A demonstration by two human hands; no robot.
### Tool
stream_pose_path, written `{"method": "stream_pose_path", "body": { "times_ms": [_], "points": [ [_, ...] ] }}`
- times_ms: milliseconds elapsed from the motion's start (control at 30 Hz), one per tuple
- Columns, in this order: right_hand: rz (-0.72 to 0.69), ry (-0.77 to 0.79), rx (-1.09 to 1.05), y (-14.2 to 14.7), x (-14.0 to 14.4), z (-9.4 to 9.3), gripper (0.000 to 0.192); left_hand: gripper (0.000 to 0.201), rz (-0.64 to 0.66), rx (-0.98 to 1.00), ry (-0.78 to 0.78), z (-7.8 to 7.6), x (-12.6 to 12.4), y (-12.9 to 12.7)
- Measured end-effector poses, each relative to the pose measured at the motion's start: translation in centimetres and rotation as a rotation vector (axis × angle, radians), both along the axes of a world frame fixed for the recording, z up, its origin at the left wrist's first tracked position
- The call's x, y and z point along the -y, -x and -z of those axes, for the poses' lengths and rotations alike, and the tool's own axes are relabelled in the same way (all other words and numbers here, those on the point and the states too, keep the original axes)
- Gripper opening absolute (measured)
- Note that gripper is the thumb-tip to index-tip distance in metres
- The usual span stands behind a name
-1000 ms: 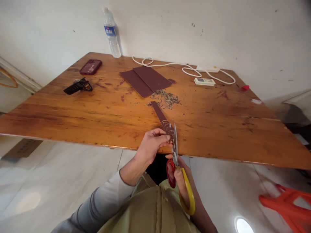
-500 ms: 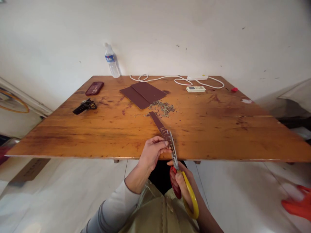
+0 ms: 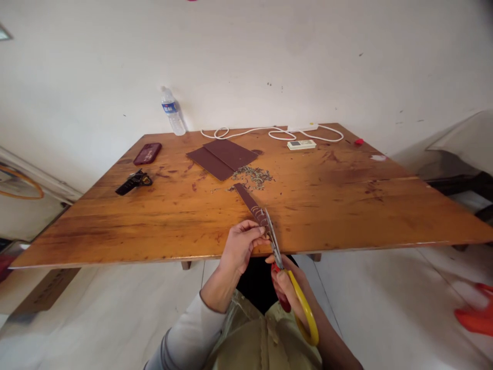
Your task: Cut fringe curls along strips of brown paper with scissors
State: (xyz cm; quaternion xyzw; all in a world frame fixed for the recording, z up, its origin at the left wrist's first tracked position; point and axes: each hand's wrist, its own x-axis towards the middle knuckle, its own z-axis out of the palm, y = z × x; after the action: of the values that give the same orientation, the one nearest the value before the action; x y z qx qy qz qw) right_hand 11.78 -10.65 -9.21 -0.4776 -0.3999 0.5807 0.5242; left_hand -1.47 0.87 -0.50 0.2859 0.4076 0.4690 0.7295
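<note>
Left hand: fingers pinch the near end of the brown strip, which slants over the counter edge. Right hand grips the scissors; blades meet the strip just beside those fingers.

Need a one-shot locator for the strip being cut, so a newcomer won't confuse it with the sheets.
Start at the big wooden table and go to the middle of its near edge, where the left hand pinches a narrow dark-brown strip against yellow-and-red-handled scissors in the right hand. Unlike the two broad dark-brown sheets lying flat farther back, it is slim, slanted, and fringed with cuts at its held end.
</note>
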Motion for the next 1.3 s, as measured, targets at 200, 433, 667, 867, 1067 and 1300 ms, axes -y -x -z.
{"method": "stream_pose_path", "body": {
  "times_ms": [200,433,667,867,1067,1300],
  "points": [
    [-0.011,0.120,-0.017,0.2,0.1,-0.8,0.054,0.040,-0.004,-0.020,0.002,-0.2,0.0,0.0],
    [0.021,-0.013,0.152,0.2,0.6,-3.0,0.049,0.039,-0.010,0.000,0.002,0.1,0.0,0.0],
    [0.025,0.000,0.116,0.1,0.2,-2.4,0.054,0.041,0.013,-0.024,0.000,-0.1,0.0,0.0],
    [-0.017,0.104,-0.003,0.1,-0.3,-0.6,0.058,0.042,0.006,-0.021,0.000,-0.2,-0.1,0.0],
    [0.001,0.044,0.071,0.1,0.0,-1.6,0.055,0.041,-0.002,0.010,0.008,0.1,0.0,0.0],
    [0.088,-0.013,0.181,0.5,0.7,-3.4,0.057,0.040,0.007,-0.007,0.003,0.2,0.1,0.1]
  ]
}}
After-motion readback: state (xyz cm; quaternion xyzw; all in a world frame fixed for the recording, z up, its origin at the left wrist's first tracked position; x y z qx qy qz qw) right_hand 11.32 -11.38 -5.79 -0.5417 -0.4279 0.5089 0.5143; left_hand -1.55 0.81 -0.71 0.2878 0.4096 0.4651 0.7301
